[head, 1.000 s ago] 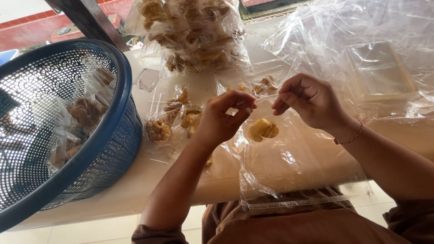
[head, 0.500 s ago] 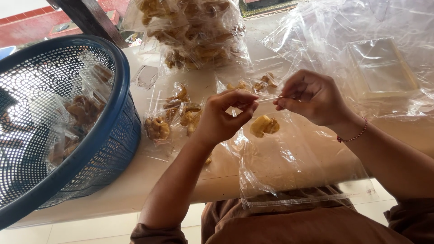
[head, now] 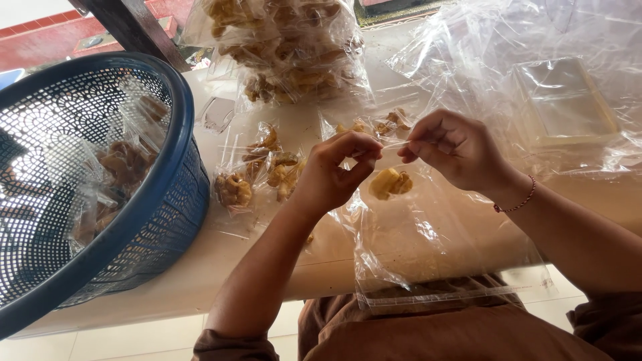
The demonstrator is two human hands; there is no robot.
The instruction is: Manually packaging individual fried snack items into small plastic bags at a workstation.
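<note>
My left hand [head: 331, 177] and my right hand [head: 455, 148] both pinch the top edge of a clear plastic bag [head: 428, 247] that hangs over the table's front edge. Inside it, near the top, lies a yellow-brown fried snack piece [head: 390, 182]. My right wrist wears a thin red bracelet [head: 516, 202]. Just left of my left hand, small filled snack packets [head: 257, 170] lie on the pale table [head: 200, 274].
A large blue mesh basket [head: 160, 200] at the left holds several packed snack bags. A heap of snack bags [head: 287, 50] sits at the back. Loose clear plastic sheets and a stack of empty bags [head: 565, 100] cover the right side.
Both hands have stayed at the bag's top edge, fingers shifting slightly along it. The snack piece inside sits in about the same place.
</note>
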